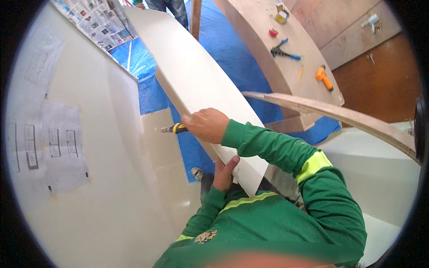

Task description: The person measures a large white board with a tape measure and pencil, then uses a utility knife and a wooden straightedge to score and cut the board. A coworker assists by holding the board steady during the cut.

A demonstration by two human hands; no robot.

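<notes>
A long white board [196, 76] runs from close to my body toward the far left. My left hand [225, 173] grips its near left edge, thumb on the top face and fingers out of sight underneath. Above the board, my right hand [208, 125] is closed around a hand tool with a yellow-and-black handle [179, 128]. The tool's metal end points left past the board's edge; its exact kind is hard to make out. At the board's far end, another person's hand [140, 6] is close to the corner.
A plywood bench [286, 73] at the right bears a blue-and-black hand tool [282, 52], an orange power tool [324, 79], a pencil [300, 72] and a tape measure [281, 17]. A curved wooden strip [339, 109] juts in from the right. Blue sheeting [223, 40] covers the floor; paper drawings [62, 143] hang left.
</notes>
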